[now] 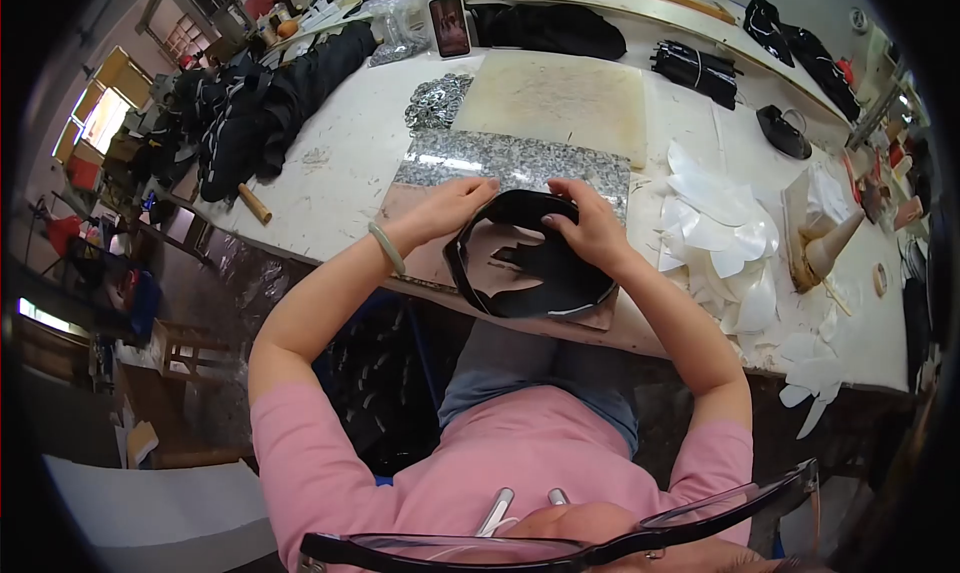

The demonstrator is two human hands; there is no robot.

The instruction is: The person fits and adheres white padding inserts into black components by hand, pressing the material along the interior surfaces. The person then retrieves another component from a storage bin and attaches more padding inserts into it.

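A glossy black leather-like piece [540,279], curved into a loop with a jagged cut-out shape inside, lies over the front of the work surface. My left hand [462,205] is closed at its upper left edge, with the fingertips partly hidden. On the upper right, my right hand [594,225] grips the piece, thumb on the inner side and fingers over the outer edge. Beneath it are a pinkish board [402,205] and a speckled grey stone slab [530,157].
Behind the slab lies a yellowish cutting board [560,95], beside a heap of metal rings [438,103] and a phone [449,26]. White sheet pieces [715,218] and a cone-shaped pot [825,248] stand right. Black bundled pieces [255,123] and a wooden handle [255,203] are left.
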